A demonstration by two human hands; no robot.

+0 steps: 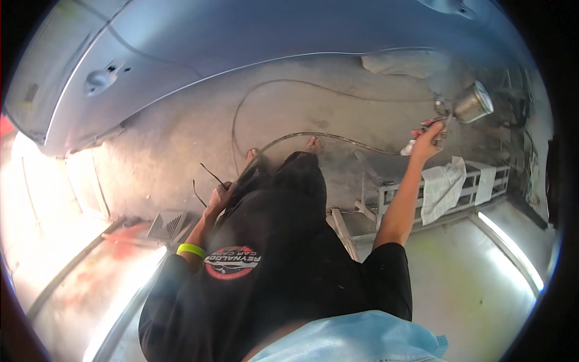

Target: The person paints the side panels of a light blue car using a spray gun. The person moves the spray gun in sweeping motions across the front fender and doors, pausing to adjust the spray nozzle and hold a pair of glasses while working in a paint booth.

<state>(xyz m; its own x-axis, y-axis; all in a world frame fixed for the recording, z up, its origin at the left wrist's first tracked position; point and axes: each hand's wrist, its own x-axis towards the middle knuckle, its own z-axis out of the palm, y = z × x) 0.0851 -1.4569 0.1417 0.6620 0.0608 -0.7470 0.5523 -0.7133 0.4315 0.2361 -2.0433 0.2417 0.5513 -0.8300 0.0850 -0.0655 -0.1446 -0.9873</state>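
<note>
My right hand [430, 136] is closed around the handle of a spray gun [442, 106] with a metal cup [473, 104] at the right. An air hose [338, 137] runs from below the gun in an arc toward my left side. My left hand [223, 192], beside my dark trousers, has curled fingers on dark, thin cord-like lengths [211, 174], probably hose; exactly what it grips is hard to make out. A large grey-blue painted vehicle body panel [289, 27] with a handle recess stretches across the top, beyond both hands.
A slatted metal bench [389, 196] draped with paper sheets [439, 187] stands at the right. My bare feet rest on the concrete floor [181, 163]. A vented metal piece [167, 224] lies at lower left, near long light tubes [509, 247] along both lower sides.
</note>
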